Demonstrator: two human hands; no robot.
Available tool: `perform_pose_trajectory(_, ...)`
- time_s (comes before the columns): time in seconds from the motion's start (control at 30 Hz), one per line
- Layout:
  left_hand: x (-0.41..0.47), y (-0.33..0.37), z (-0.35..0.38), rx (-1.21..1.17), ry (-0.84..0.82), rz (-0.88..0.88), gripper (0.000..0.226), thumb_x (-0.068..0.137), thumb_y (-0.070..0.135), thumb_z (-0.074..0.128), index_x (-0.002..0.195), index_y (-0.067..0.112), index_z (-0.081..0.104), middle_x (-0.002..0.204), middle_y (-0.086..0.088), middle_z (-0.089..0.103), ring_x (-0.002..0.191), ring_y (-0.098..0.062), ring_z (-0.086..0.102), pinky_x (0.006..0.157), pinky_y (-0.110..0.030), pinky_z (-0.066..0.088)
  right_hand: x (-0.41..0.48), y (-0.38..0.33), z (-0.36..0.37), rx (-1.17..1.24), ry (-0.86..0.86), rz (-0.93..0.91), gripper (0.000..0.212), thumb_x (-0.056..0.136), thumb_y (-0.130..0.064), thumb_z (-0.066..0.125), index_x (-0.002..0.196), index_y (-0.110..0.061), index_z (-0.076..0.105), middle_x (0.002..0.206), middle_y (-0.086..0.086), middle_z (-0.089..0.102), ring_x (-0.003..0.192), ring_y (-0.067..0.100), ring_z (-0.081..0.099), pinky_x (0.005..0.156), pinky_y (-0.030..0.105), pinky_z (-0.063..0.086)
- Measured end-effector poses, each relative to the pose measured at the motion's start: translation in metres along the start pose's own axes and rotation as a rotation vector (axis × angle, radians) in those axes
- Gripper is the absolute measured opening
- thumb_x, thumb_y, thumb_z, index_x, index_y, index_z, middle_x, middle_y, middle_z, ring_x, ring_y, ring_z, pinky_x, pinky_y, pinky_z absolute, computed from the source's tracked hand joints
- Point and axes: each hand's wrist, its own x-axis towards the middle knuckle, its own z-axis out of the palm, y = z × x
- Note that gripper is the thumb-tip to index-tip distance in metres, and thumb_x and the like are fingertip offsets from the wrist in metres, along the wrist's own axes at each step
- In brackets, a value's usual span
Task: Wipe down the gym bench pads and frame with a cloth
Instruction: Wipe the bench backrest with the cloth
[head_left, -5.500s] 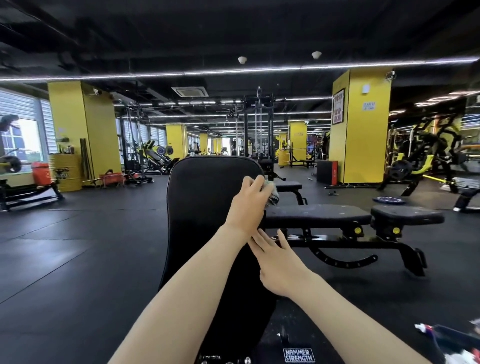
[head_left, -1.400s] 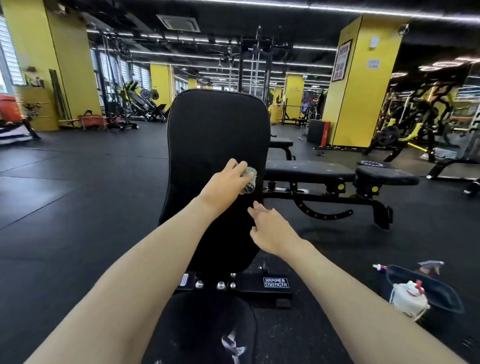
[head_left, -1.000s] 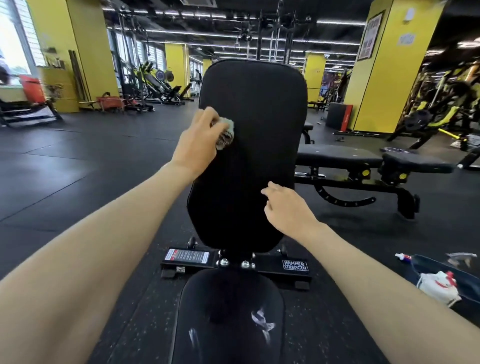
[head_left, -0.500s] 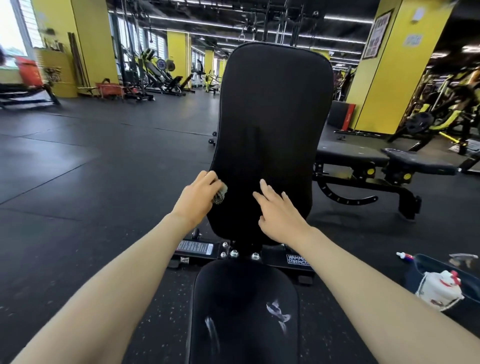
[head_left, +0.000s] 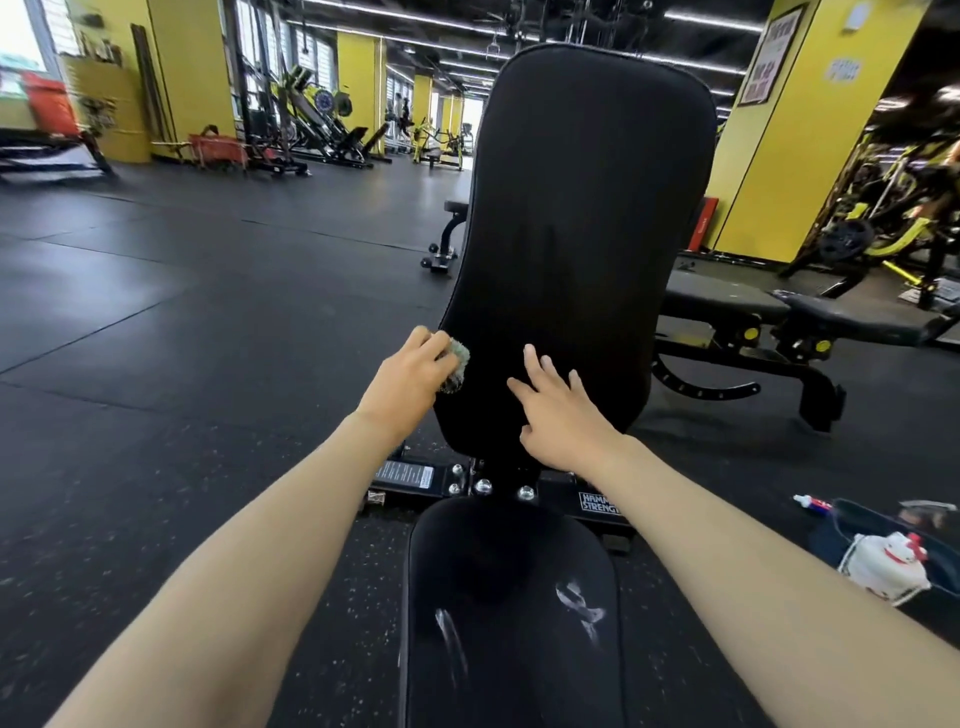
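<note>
Seat pad (head_left: 511, 597) sits nearest us, black with pale streaks, and runs up to the bolted frame (head_left: 558, 493). Just past it our left hand (head_left: 410, 379) grips the balled green cloth (head_left: 457, 364) against the lower left edge of the upright back pad (head_left: 582, 234). Our right hand (head_left: 563, 415) lies flat on the pad's lower middle, fingers spread, holding nothing. Right of the seat we see a dark tub (head_left: 831, 540) with a white bottle (head_left: 888, 566) in it, apart from the frame. Left side is open black floor (head_left: 208, 338). Behind the back pad's right edge a flat bench (head_left: 727, 306) stands near, with a yellow pillar (head_left: 810, 130) farther off.
</note>
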Motion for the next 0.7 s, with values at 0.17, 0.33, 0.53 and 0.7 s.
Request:
perform_pose_trajectory(0.17, -0.052, 0.007, 0.02, -0.049, -0.241, -0.148, 0.039, 0.071, -0.016, 0.063, 0.102, 0.007, 0.063, 0.105, -0.005, 0.05, 0.096, -0.02, 0.039, 0.053, -0.031, 0.042, -0.007, -0.001, 0.015, 0.012, 0.047, -0.025, 0.061, 0.096, -0.01, 0.045, 0.152, -0.009, 0.02, 0.16, 0.012, -0.015, 0.149, 0.027, -0.008, 0.121, 0.047, 0.003)
perform_pose_trajectory(0.33, -0.039, 0.018, 0.008, -0.255, 0.12, -0.406, 0.037, 0.067, -0.02, 0.056, 0.096, 0.002, 0.06, 0.1, -0.011, 0.051, 0.093, -0.019, 0.037, 0.046, -0.034, 0.039, -0.018, -0.005, 0.042, -0.017, 0.117, 0.006, 0.069, 0.093, -0.008, 0.047, 0.153, -0.009, 0.011, 0.158, 0.013, -0.021, 0.148, 0.027, -0.011, 0.12, 0.045, 0.002)
perform_pose_trajectory(0.53, -0.012, 0.044, 0.023, -0.242, 0.177, -0.601, 0.042, 0.067, -0.026, 0.046, 0.098, 0.001, 0.053, 0.103, -0.015, 0.048, 0.091, -0.029, 0.04, 0.062, -0.031, 0.039, -0.026, 0.008, 0.06, -0.046, 0.204, 0.124, 0.078, 0.092, -0.011, 0.049, 0.153, -0.004, 0.001, 0.159, 0.016, -0.017, 0.148, 0.029, -0.013, 0.12, 0.047, -0.003)
perform_pose_trajectory(0.7, -0.02, 0.048, 0.027, -0.111, 0.094, -0.507, 0.043, 0.063, -0.028, 0.046, 0.095, 0.002, 0.052, 0.101, -0.015, 0.048, 0.092, -0.031, 0.038, 0.056, -0.03, 0.035, -0.034, 0.026, 0.075, -0.065, 0.193, 0.19, 0.08, 0.093, -0.013, 0.049, 0.153, -0.005, -0.003, 0.158, 0.011, -0.024, 0.147, 0.027, -0.017, 0.117, 0.049, -0.007)
